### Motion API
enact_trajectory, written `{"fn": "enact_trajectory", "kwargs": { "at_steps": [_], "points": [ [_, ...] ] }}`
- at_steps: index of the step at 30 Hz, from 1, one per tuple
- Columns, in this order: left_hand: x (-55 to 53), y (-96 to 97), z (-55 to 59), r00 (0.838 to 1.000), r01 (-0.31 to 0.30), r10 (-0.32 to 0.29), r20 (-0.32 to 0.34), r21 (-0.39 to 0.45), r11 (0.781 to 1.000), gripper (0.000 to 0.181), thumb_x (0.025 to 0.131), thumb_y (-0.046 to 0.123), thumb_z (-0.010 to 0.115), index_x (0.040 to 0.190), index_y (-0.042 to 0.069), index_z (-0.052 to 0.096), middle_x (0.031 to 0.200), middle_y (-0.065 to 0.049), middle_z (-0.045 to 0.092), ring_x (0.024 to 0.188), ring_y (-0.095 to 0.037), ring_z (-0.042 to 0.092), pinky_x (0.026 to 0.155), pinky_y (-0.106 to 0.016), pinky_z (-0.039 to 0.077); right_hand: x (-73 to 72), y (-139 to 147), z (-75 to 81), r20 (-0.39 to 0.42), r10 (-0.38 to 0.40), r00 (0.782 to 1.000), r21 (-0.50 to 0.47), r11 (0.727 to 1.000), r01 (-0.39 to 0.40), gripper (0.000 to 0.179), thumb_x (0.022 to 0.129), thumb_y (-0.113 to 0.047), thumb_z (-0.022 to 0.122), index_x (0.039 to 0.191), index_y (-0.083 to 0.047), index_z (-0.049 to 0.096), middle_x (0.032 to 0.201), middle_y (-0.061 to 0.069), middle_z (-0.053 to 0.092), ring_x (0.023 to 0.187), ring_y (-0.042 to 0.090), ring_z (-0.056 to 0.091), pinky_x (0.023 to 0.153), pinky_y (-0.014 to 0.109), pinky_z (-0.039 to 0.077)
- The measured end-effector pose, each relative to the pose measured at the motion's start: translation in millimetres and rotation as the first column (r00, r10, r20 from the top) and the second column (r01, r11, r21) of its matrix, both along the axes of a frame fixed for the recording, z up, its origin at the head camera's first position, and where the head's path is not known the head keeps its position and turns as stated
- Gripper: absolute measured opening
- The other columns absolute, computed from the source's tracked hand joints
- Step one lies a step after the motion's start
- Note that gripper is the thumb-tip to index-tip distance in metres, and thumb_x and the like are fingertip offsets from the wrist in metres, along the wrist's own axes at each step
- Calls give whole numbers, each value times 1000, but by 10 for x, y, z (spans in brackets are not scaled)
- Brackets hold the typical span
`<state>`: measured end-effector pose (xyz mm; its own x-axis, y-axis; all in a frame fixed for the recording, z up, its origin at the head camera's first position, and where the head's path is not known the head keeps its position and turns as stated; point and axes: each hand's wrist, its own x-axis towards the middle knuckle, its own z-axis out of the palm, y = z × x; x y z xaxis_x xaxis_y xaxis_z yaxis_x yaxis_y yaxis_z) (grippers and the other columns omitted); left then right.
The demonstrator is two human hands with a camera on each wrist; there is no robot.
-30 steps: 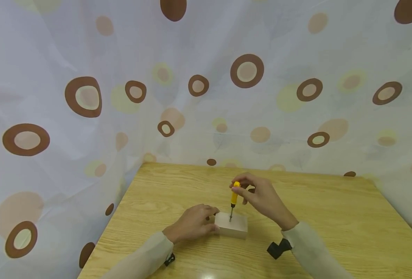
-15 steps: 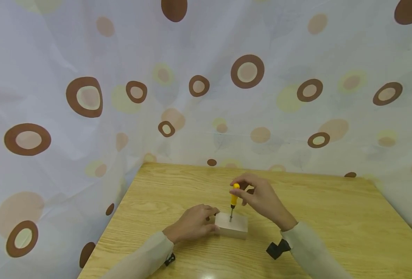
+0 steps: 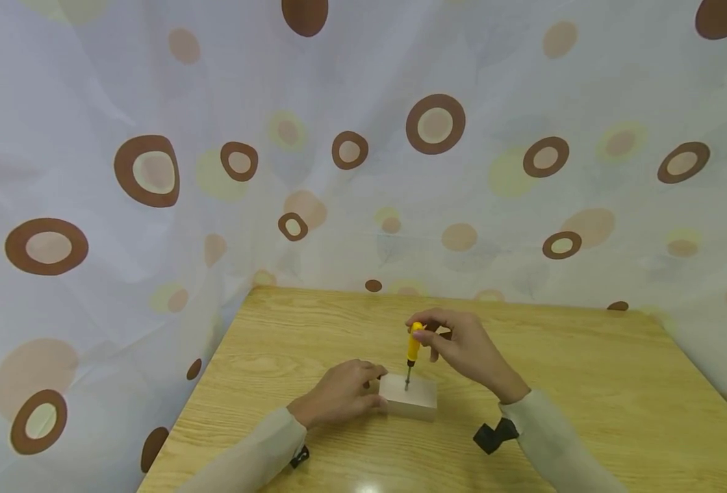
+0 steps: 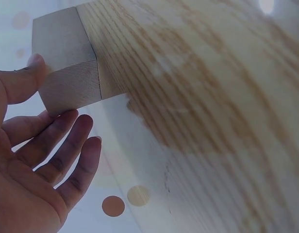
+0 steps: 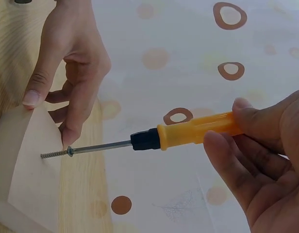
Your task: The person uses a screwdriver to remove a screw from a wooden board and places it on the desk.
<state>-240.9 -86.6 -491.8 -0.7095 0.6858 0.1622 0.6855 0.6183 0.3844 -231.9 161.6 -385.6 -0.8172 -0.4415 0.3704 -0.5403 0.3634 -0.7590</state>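
A pale wooden block (image 3: pixel 409 398) lies flat on the table. My left hand (image 3: pixel 341 394) grips its left end, thumb on the near side and fingers on the far side, as the left wrist view also shows. My right hand (image 3: pixel 468 349) pinches the yellow handle of a screwdriver (image 5: pixel 188 131) between thumb and fingers, holding it nearly upright over the block. The screwdriver's tip meets the head of a screw (image 5: pixel 56 154), whose point stands in the block's top face. Much of the screw's thread shows above the wood.
The wood-grain table (image 3: pixel 585 383) stretches out around the block. Behind it and along the sides hangs a white sheet (image 3: pixel 462 192) with brown and yellow spots. A black wrist camera (image 3: pixel 495 436) hangs under the right sleeve.
My right fingers shift slightly on the screwdriver's handle, which tilts a little. My left hand and the block stay in place.
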Motion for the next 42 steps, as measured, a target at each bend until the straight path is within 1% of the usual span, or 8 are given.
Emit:
{"fn": "enact_trajectory", "kwargs": {
  "at_steps": [8, 13, 20, 23, 28, 33, 38, 42],
  "points": [
    [4, -2, -23, 1000, -16, 16, 6, -1, 1000, 55, 89, 55, 57, 129, 16, 59, 118, 3, 63, 89, -5, 60, 71, -21, 49, 47, -67, -28, 76, -167, 983, -18, 985, 169, 19, 85, -30, 72, 100, -20, 66, 85, -1, 69, 65, 18, 64, 58, 32, 55],
    [0, 3, -27, 1000, -16, 16, 0, 0, 1000, 55, 89, 54, 57, 129, 16, 59, 118, 3, 63, 88, -5, 60, 70, -20, 49, 98, -98, 20, 58, -201, 978, -27, 979, 203, 14, 86, -25, 72, 95, -15, 67, 79, 6, 69, 60, 23, 63, 55, 33, 53],
    [10, 11, 7, 1000, -15, 15, -17, -17, 1000, 57, 88, 55, 57, 128, 15, 59, 117, 3, 63, 88, -5, 60, 70, -20, 49, 24, -8, -6, -62, -44, 997, 21, 999, 46, 16, 92, -22, 64, 107, -25, 69, 90, -6, 68, 60, 14, 59, 55, 31, 53],
    [18, 13, 24, 1000, -14, 14, -14, -13, 1000, 57, 88, 56, 58, 127, 14, 60, 115, 3, 64, 87, -5, 60, 68, -20, 49, -2, 13, -5, -56, 6, 998, 42, 999, -4, 20, 94, -24, 61, 112, -27, 68, 93, -5, 68, 56, 15, 57, 51, 30, 51],
    [23, 13, 32, 1000, -9, 9, -4, -2, 1000, 55, 88, 54, 59, 126, 14, 60, 114, 3, 65, 87, -5, 60, 69, -20, 49, 16, -9, -27, 20, -44, 999, 18, 999, 44, 23, 91, -33, 65, 113, -25, 65, 90, -3, 67, 59, 16, 62, 54, 31, 54],
    [25, 18, 18, 1000, -18, 18, 12, -14, 1000, 57, 88, 55, 58, 127, 14, 60, 116, 2, 64, 87, -5, 60, 70, -20, 49, 66, -48, -34, 37, -128, 991, -19, 991, 129, 22, 85, -33, 72, 102, -22, 63, 83, -3, 66, 63, 19, 62, 56, 31, 54],
    [21, 20, 10, 1000, -23, 23, 13, -25, 999, 58, 88, 56, 58, 128, 15, 59, 118, 3, 63, 88, -5, 60, 70, -20, 49, 182, -86, 187, 5, -21, 1000, 18, 1000, 21, 9, 90, -14, 67, 98, -12, 67, 87, 2, 67, 66, 16, 60, 60, 32, 52],
    [11, 12, 3, 1000, -15, 15, 1, -8, 1000, 55, 89, 54, 59, 127, 15, 60, 115, 3, 64, 87, -4, 60, 69, -20, 49, 178, -77, 249, 6, 28, 1000, 55, 998, -29, 16, 93, -9, 62, 107, -13, 68, 93, 3, 68, 65, 13, 58, 60, 33, 52]
  ]
}}
